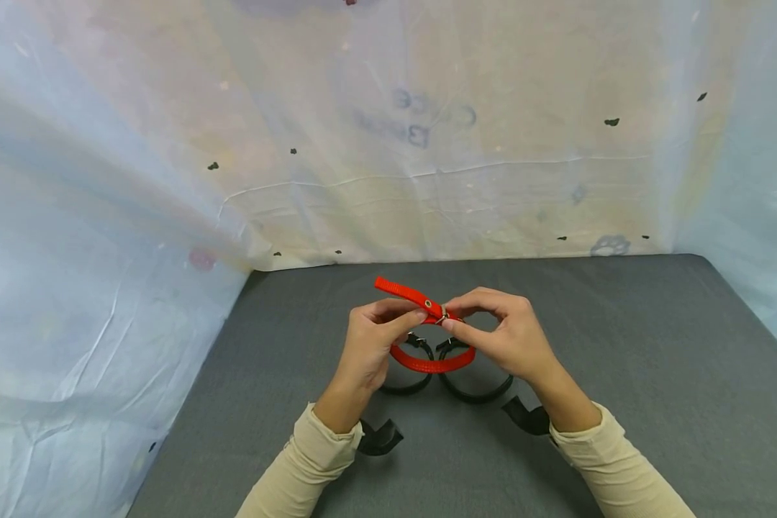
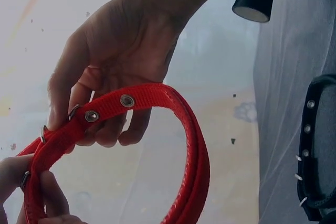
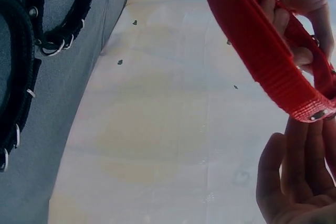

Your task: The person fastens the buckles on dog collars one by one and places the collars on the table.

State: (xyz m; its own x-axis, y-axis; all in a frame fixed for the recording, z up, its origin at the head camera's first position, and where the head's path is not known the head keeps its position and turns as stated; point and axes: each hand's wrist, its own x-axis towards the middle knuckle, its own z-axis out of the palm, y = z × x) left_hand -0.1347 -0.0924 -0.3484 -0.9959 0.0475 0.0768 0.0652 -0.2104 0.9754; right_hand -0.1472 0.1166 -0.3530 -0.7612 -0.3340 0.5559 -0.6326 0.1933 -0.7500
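Observation:
A red collar (image 1: 434, 366) with metal eyelets is raised above the table, its loop hanging between both hands. My left hand (image 1: 369, 344) pinches the strap between thumb and fingers, just left of the metal buckle (image 1: 443, 314). On the other side, my right hand (image 1: 514, 332) pinches the collar at the buckle. The strap's free end (image 1: 396, 289) sticks out past the buckle to the upper left. In the left wrist view, eyelets show along the red strap (image 2: 152, 94). Fingers partly cover the buckle area in the right wrist view.
Behind the red loop, two black collars (image 1: 475, 398) with metal fittings lie side by side on the grey table (image 1: 654, 360). A pale patterned sheet (image 1: 427, 208) hangs along the table's back and sides. Black curved pieces (image 1: 380, 437) sit at both wrists.

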